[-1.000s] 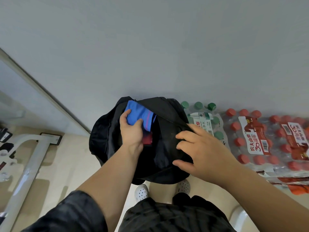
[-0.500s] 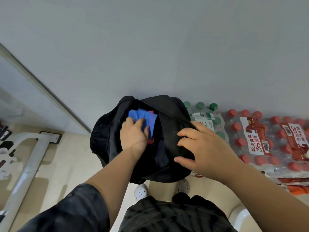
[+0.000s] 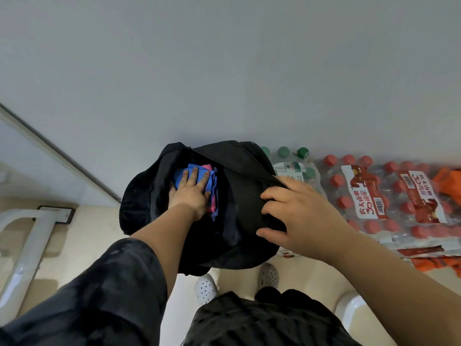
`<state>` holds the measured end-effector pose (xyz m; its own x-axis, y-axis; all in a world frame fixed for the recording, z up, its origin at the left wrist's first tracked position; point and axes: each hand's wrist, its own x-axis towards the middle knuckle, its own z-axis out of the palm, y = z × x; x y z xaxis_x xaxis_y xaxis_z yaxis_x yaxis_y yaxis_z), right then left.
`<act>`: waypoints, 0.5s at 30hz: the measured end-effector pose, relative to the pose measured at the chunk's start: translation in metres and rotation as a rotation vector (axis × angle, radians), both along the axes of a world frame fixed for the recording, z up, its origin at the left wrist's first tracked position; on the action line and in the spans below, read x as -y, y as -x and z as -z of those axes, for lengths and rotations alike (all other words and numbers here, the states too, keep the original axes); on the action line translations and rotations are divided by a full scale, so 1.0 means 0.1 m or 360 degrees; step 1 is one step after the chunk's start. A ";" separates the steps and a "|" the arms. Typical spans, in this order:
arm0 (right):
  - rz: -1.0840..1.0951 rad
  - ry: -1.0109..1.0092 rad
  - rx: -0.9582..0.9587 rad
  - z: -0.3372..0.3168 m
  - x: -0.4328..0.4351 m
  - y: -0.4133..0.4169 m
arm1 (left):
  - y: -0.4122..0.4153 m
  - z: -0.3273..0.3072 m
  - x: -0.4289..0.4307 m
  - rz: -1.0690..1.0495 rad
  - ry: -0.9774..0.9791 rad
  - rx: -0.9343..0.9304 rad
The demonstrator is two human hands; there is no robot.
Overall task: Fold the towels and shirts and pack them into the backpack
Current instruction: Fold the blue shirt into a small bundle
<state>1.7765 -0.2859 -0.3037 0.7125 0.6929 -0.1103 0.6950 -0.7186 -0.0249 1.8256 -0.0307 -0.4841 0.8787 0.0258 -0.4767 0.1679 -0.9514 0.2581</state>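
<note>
A black backpack (image 3: 239, 208) stands open on the floor against the grey wall. Inside its opening lies a folded blue cloth with pink stripes (image 3: 212, 181). My left hand (image 3: 190, 193) lies flat on that cloth with straight fingers and presses it down into the bag. My right hand (image 3: 296, 216) grips the backpack's front flap at the right side of the opening, fingers curled into the black fabric. The lower part of the bag's inside is hidden by my left hand and the flap.
Shrink-wrapped packs of green-capped bottles (image 3: 291, 168) and red-capped bottles (image 3: 389, 196) lie along the wall to the right. A white metal frame (image 3: 27, 248) stands on the tiled floor at left. My white shoes (image 3: 207, 288) are just below the bag.
My left hand has gone from gripping the blue cloth above the opening to pressing it flat, deeper inside the bag. The right hand stays on the flap.
</note>
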 end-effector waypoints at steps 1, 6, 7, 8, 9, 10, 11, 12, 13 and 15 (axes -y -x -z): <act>-0.0009 -0.0019 0.0007 0.00 0.01 -0.01 | -0.01 -0.05 0.01 0.0011 -0.0010 0.0000; -0.0089 -0.0120 0.0004 0.07 0.08 -0.05 | 0.25 -0.34 0.10 0.0106 -0.0099 0.0385; -0.0120 -0.0137 -0.0010 0.09 0.11 -0.06 | 0.36 -0.42 0.13 0.0074 -0.0060 0.0493; -0.0156 -0.0159 -0.0020 0.10 0.15 -0.08 | 0.47 -0.50 0.16 0.0015 -0.0007 0.0596; -0.0201 -0.0188 -0.0026 0.11 0.19 -0.09 | 0.58 -0.60 0.20 -0.0061 0.0049 0.0707; -0.0252 -0.0228 -0.0030 0.12 0.23 -0.10 | 0.69 -0.70 0.24 -0.0143 0.0103 0.0831; -0.0306 -0.0270 -0.0037 0.13 0.28 -0.11 | 0.79 -0.82 0.29 -0.0225 0.0176 0.0968; -0.0355 -0.0313 -0.0042 0.13 0.34 -0.12 | 0.87 -0.95 0.36 -0.0298 0.0279 0.1117; -0.0391 -0.0348 -0.0045 0.14 0.42 -0.13 | 0.92 -1.09 0.43 -0.0348 0.0391 0.1266; -0.0433 -0.0404 -0.0032 0.16 0.62 -0.15 | 0.97 -1.39 0.63 -0.0331 0.0482 0.1508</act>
<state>1.7913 -0.3475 -0.3200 0.4978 0.8639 0.0771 0.8574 -0.4767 -0.1941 1.7287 -0.0940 -0.3454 0.8902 0.2148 0.4017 -0.0762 -0.7993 0.5961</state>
